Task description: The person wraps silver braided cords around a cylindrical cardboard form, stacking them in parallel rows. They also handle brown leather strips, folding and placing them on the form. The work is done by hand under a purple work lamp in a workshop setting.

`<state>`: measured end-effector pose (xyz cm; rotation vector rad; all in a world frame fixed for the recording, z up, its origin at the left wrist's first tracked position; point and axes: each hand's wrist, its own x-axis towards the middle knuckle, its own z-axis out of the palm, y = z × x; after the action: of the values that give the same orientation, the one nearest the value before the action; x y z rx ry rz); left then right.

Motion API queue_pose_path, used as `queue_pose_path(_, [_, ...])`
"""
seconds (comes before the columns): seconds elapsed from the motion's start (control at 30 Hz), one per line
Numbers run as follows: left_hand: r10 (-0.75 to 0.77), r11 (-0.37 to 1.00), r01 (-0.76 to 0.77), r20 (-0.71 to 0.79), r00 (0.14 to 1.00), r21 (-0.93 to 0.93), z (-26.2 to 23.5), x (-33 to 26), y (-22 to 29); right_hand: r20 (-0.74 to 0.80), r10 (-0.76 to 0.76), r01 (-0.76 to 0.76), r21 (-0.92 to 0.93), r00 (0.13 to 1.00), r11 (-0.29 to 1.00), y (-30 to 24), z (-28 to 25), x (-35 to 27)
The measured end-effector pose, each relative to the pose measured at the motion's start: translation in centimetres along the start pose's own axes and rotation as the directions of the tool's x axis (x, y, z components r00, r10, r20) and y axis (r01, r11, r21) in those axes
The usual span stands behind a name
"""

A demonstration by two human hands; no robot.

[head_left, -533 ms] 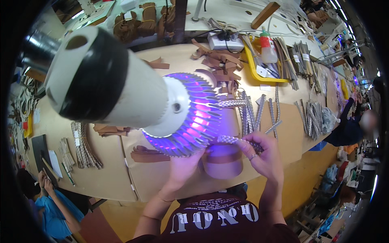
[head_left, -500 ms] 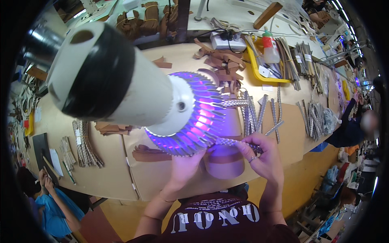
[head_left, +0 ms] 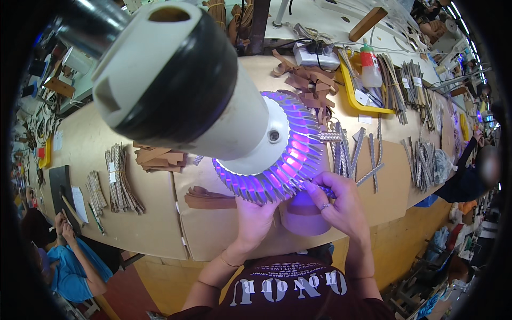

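Note:
My right hand [head_left: 344, 205] is closed, its thumb and fingers pinching a silver-grey braided strip [head_left: 313, 188] just off the lower right edge of a lamp. Beneath the lamp's finned head [head_left: 282, 160], lit purple, my left hand [head_left: 255, 218] reaches up close to the strip's other end. The fins cover its fingers, so its grip is hidden. A brown, round-fronted block [head_left: 306, 221] stands on the table between my hands. Beyond my right hand, several more braided strips [head_left: 341, 154] lie on the table, one pointing toward the lamp.
The lamp's white and black body [head_left: 176, 80] blocks much of the upper left. Brown leather strips [head_left: 208, 198] lie left of my left hand, more scraps [head_left: 314, 85] farther back. A yellow tray [head_left: 349, 93] holds a red-labelled bottle [head_left: 369, 72]. At lower left sits another person [head_left: 74, 266].
My right hand has come closer to the lamp and my left hand, leaving less of the braided strip showing between them. The whole view has shifted, with the lamp now farther right.

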<state>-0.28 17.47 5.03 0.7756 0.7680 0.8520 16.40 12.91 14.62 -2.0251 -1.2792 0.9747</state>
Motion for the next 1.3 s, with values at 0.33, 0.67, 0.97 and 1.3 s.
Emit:
queue_pose_path(0.33, [-0.01,1.0,0.01,0.006,1.0,-0.018,0.0,-0.1,0.3,-0.027,-0.065,0.064,-0.038,0.998,0.997,0.5,0.2,0.1])
queue_pose_path(0.67, [-0.011,0.998,0.011,0.0,1.0,-0.058,-0.5,-0.3,0.1,-0.076,-0.089,0.087,-0.029,0.993,0.996,0.4,0.6,0.3])
queue_pose_path(0.97, [-0.007,1.0,0.008,-0.053,0.999,0.011,-1.8,-0.2,-1.3,-0.132,-0.119,0.11,-0.079,0.984,0.991,0.1,1.0,0.4])
queue_pose_path(1.3, [-0.005,0.969,0.032,-0.111,0.994,0.245,-2.2,1.0,-2.9,-0.166,-0.068,0.042,-0.154,0.984,0.987,-0.3,1.5,0.8])
